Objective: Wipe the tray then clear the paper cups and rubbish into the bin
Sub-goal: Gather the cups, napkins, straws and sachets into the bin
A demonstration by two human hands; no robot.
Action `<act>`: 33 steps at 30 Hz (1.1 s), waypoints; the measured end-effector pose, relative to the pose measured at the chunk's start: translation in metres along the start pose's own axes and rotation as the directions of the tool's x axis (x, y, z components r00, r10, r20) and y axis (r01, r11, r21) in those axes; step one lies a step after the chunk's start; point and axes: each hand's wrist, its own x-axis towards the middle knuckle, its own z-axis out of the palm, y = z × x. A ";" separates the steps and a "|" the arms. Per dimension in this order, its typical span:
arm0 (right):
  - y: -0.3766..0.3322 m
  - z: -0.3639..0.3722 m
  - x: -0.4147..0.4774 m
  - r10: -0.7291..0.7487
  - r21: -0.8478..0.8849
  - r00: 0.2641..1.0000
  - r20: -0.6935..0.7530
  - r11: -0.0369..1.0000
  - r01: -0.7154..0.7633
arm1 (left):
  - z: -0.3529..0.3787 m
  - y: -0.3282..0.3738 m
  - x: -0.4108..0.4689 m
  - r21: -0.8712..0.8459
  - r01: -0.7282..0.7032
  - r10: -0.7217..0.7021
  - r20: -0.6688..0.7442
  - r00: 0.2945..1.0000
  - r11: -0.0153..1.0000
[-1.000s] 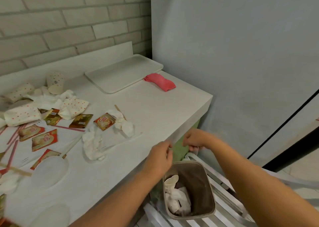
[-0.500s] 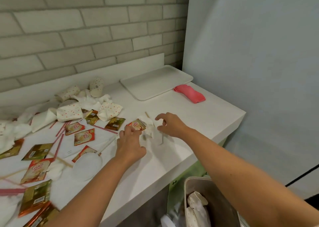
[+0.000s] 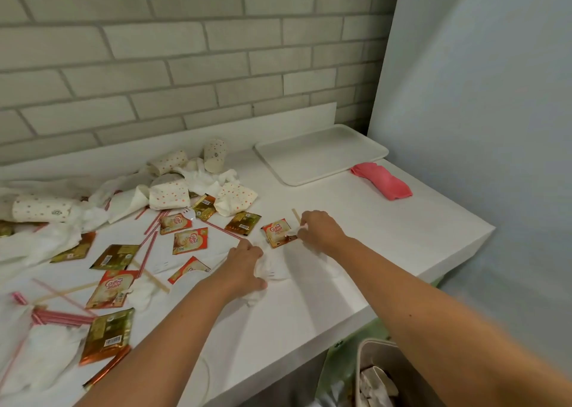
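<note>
White counter [image 3: 402, 236]: left hand [image 3: 244, 267] grips crumpled tissue [image 3: 274, 268], presumably soft and light, best bunched whole; right hand [image 3: 322, 230] pinches a small scrap [image 3: 302, 227] beside the Coffee-mate sachet [image 3: 278, 233]

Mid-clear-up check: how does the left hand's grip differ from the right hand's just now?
The left hand bunches a crumpled tissue under its whole palm; the right hand only pinches a small white scrap with its fingers. The left hand sits nearer the front edge of the counter; the right hand lies farther back, beside a Coffee mate sachet. Both are palm down over the counter, each holding rubbish.
</note>
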 end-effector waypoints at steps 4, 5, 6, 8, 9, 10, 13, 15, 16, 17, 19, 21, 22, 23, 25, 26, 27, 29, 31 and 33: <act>0.004 -0.017 0.010 0.015 0.076 0.991 -0.134 0.997 -0.005 | 0.002 -0.005 0.004 -0.051 0.009 -0.011 -0.022 1.000 0.999; 0.005 -0.018 0.012 0.027 0.074 0.989 -0.144 0.997 -0.016 | 0.002 -0.006 0.004 -0.078 0.015 -0.018 -0.041 0.999 0.997; 0.006 -0.018 0.013 0.040 0.060 0.991 -0.126 0.998 -0.033 | 0.003 -0.006 0.004 -0.102 0.021 -0.028 -0.065 0.998 0.995; 0.008 -0.011 0.014 0.056 -0.018 0.997 -0.046 0.998 -0.057 | 0.004 -0.004 0.005 -0.126 0.027 -0.043 -0.122 0.992 0.992; 0.008 -0.006 0.015 0.060 -0.072 0.998 -0.010 0.996 -0.060 | 0.004 -0.004 0.005 -0.131 0.029 -0.049 -0.152 0.987 0.991; 0.008 0.000 0.014 0.061 -0.123 0.998 0.011 0.991 -0.059 | 0.004 -0.002 0.005 -0.137 0.031 -0.056 -0.184 0.981 0.990; 0.007 0.006 0.012 0.090 -0.244 0.996 0.011 0.966 -0.085 | 0.000 -0.002 0.005 -0.164 0.037 -0.086 -0.298 0.951 0.986; 0.005 0.004 0.014 0.131 -0.301 0.991 0.006 0.946 -0.123 | -0.006 -0.002 0.004 -0.175 0.038 -0.103 -0.375 0.921 0.984; 0.005 0.002 0.015 0.148 -0.317 0.989 0.016 0.939 -0.135 | -0.009 -0.001 0.003 -0.179 0.038 -0.108 -0.403 0.909 0.983; 0.006 0.002 0.017 0.166 -0.325 0.986 0.031 0.934 -0.147 | -0.011 0.000 0.002 -0.184 0.039 -0.115 -0.422 0.899 0.982; 0.011 0.001 0.019 0.197 -0.310 0.978 0.063 0.936 -0.169 | -0.014 0.003 -0.002 -0.206 0.045 -0.135 -0.447 0.884 0.978; 0.016 0.001 0.018 0.218 -0.307 0.972 0.089 0.934 -0.181 | -0.017 0.005 -0.004 -0.227 0.041 -0.145 -0.464 0.874 0.973; 0.018 0.001 0.016 0.220 -0.309 0.971 0.097 0.934 -0.181 | -0.018 0.006 -0.005 -0.238 0.037 -0.148 -0.470 0.870 0.971; 0.020 0.002 0.015 0.224 -0.306 0.970 0.097 0.934 -0.185 | -0.018 0.007 -0.006 -0.249 0.030 -0.150 -0.478 0.866 0.968; 0.026 0.000 0.010 0.226 -0.274 0.969 0.097 0.942 -0.193 | -0.019 0.010 -0.007 -0.278 -0.009 -0.139 -0.508 0.850 0.961; 0.030 -0.003 0.006 0.231 -0.232 0.968 0.099 0.951 -0.203 | -0.020 0.013 -0.008 -0.298 -0.041 -0.128 -0.526 0.840 0.954; 0.034 -0.008 0.002 0.229 -0.168 0.968 0.103 0.963 -0.210 | -0.020 0.017 -0.009 -0.322 -0.074 -0.119 -0.539 0.834 0.944; 0.040 -0.022 -0.013 0.206 -0.027 0.970 0.125 0.978 -0.205 | -0.019 0.031 -0.011 -0.355 -0.128 -0.092 -0.542 0.835 0.926; 0.047 -0.037 -0.033 0.161 0.096 0.977 0.143 0.980 -0.175 | -0.017 0.050 -0.013 -0.360 -0.188 -0.032 -0.526 0.850 0.914; 0.058 -0.051 -0.056 0.128 0.196 0.973 0.193 0.966 -0.166 | -0.010 0.072 -0.016 -0.359 -0.244 0.041 -0.490 0.871 0.901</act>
